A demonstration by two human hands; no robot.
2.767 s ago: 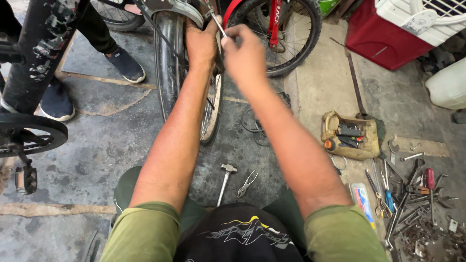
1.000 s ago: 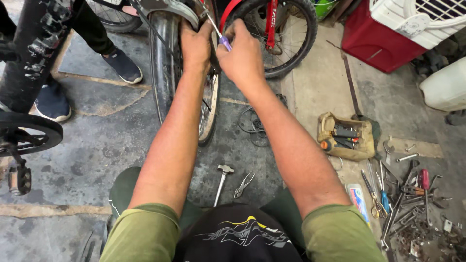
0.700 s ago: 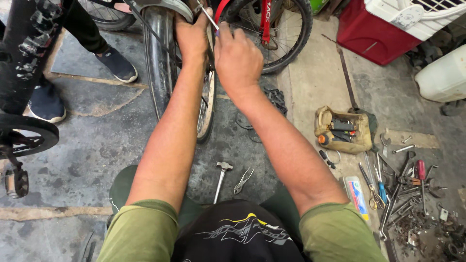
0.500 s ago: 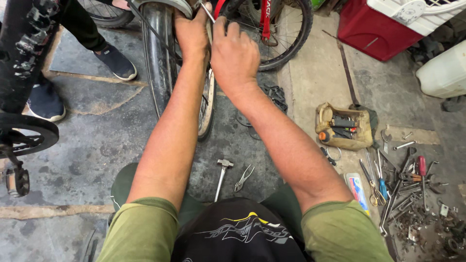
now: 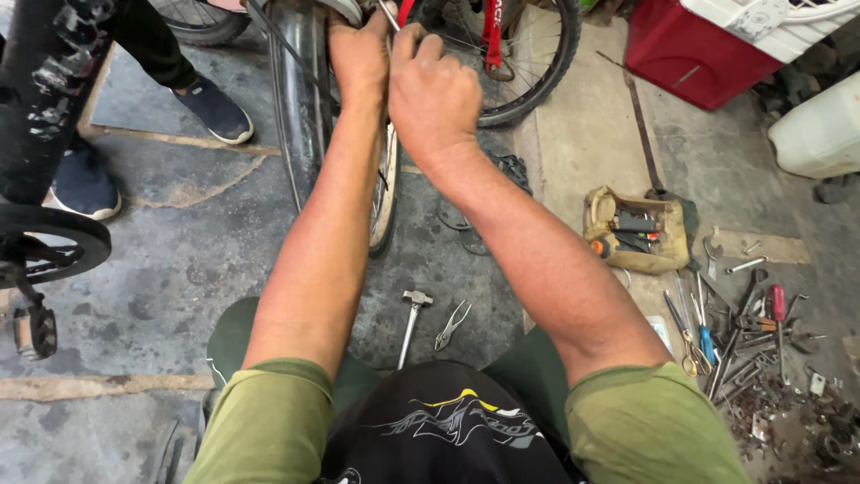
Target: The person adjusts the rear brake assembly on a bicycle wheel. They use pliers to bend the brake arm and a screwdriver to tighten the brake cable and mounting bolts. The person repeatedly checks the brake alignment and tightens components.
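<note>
Gripping a thin metal tool (image 5: 387,12) at the bicycle wheel (image 5: 300,116), both hands clenched, hammer (image 5: 410,324) and pliers (image 5: 452,324) lying below.

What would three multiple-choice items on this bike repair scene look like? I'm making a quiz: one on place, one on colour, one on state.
1. Where does the hammer lie?
A. On the floor beside the pliers
B. In the tool bag
C. On the red box

2. What colour are the sleeves?
A. White
B. Green
C. Blue

3. How is the right hand?
A. Flat on the floor
B. Open in the air
C. Closed by the wheel

Answers: 1 A, both on the concrete; 2 B, olive green; 3 C, fingers curled beside the left hand.
</note>
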